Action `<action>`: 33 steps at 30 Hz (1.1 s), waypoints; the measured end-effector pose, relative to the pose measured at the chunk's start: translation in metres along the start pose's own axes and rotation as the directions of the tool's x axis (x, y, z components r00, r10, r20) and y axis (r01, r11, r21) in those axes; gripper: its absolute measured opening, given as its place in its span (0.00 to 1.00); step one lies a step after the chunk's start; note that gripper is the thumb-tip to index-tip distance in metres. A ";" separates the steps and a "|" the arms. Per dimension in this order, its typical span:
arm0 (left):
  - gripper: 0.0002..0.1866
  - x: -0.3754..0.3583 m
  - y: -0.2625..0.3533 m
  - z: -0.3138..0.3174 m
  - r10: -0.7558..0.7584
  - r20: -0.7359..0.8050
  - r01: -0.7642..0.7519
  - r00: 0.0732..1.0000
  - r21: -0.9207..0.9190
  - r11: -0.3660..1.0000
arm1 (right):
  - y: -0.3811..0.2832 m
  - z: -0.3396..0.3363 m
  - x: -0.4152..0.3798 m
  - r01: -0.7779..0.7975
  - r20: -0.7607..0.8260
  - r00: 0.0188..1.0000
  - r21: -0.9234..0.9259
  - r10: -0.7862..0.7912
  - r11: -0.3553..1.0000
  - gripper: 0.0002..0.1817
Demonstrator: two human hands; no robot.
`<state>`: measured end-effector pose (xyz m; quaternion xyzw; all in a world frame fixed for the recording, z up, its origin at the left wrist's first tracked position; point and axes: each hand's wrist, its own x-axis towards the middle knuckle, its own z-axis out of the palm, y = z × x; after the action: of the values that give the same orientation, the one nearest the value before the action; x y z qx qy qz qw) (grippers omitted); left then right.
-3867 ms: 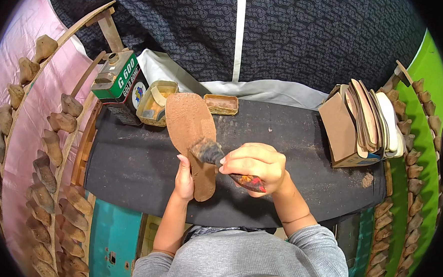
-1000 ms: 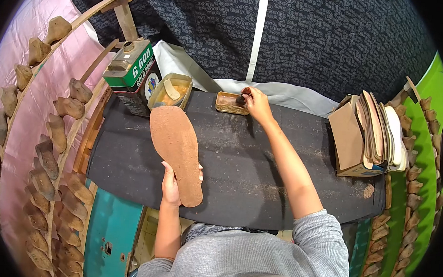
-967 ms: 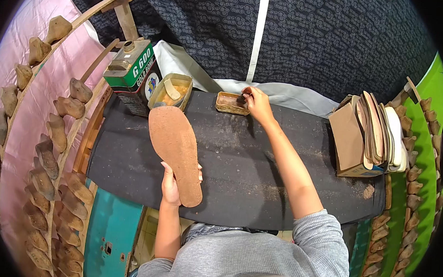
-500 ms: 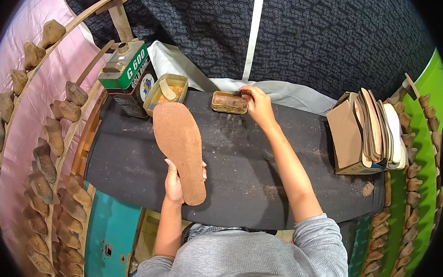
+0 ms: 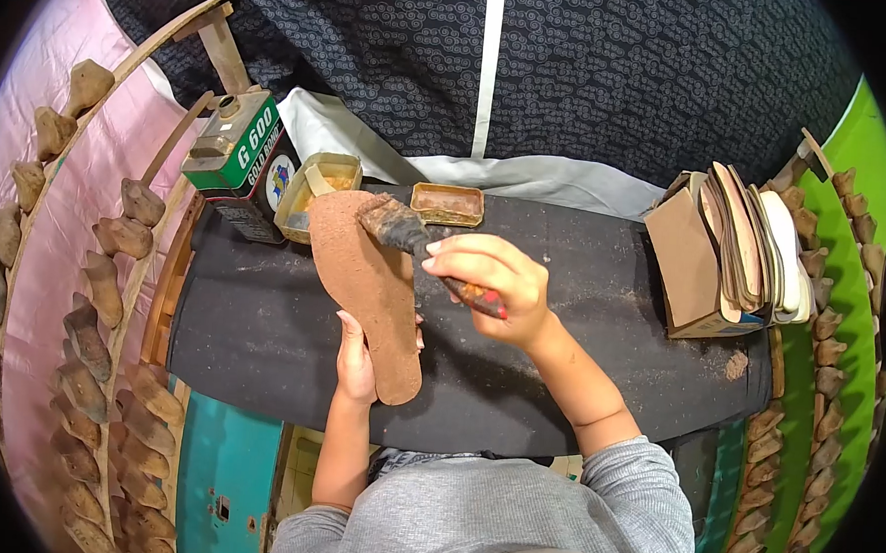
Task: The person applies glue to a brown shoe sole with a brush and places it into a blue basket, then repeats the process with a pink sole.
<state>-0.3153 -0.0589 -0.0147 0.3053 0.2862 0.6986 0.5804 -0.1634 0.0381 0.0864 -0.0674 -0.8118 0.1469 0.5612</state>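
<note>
A brown shoe sole [image 5: 367, 293], its broad end pointing away from me, is held over the dark table. My left hand [image 5: 358, 360] grips it near the narrow end, thumb at the left edge and fingertips showing at the right. In my right hand [image 5: 498, 284] is a brush [image 5: 405, 229] with a dark, stained handle marked red. The bristles lie over the upper right part of the sole's broad end. Just beyond the brush stands a small rectangular tray [image 5: 446, 217]. A yellowish tub [image 5: 320, 182] with a flat pale tool sits behind the sole, partly covered by it.
At the back left is a green and black G 600 can [image 5: 243, 166]. A cardboard box [image 5: 679, 259] packed with upright sole-shaped sheets stands on the right. Racks of wooden shoe lasts [image 5: 90, 328] flank the table [image 5: 558, 383] on both sides. Crumbs dot the dark cloth.
My right hand has come from the small tray back to the sole, bringing the brush over its broad end. My left hand still holds the sole in nearly the same place.
</note>
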 end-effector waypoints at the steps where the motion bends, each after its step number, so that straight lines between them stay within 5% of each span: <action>1: 0.40 0.001 0.001 0.001 0.001 0.002 -0.001 1.000 0.001 1.000 | -0.001 0.000 -0.003 0.001 -0.001 1.000 -0.001 -0.001 1.000 0.18; 14: 0.38 0.000 0.005 -0.009 0.034 0.003 -0.034 0.999 0.013 0.999 | -0.019 -0.020 -0.030 -0.099 0.111 0.991 0.181 0.080 0.978 0.18; 22: 0.39 -0.005 -0.001 -0.002 -0.021 0.102 0.022 0.995 -0.011 1.000 | -0.014 -0.008 -0.014 0.074 0.021 0.997 0.030 -0.074 0.997 0.11; 25: 0.38 -0.001 0.003 -0.001 0.008 0.087 -0.005 0.996 -0.031 1.000 | -0.018 -0.008 -0.028 0.037 0.070 0.996 0.130 -0.047 0.991 0.13; 27: 0.38 -0.001 0.009 0.007 0.050 -0.114 -0.054 0.992 -0.028 0.998 | -0.020 -0.008 -0.039 0.038 0.118 0.991 0.174 -0.059 0.984 0.12; 30: 0.38 -0.002 0.009 0.005 0.050 -0.147 -0.048 0.988 0.016 0.999 | -0.022 -0.009 -0.042 0.048 0.146 0.986 0.216 -0.081 0.975 0.12; 33: 0.38 -0.003 0.003 0.001 0.046 0.022 -0.042 0.999 -0.144 0.989 | -0.025 -0.012 -0.036 0.039 0.020 0.999 0.214 -0.044 0.976 0.13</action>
<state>-0.3158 -0.0626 -0.0126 0.2780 0.2210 0.7260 0.5889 -0.1383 0.0063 0.0662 0.0118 -0.7993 0.2223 0.5581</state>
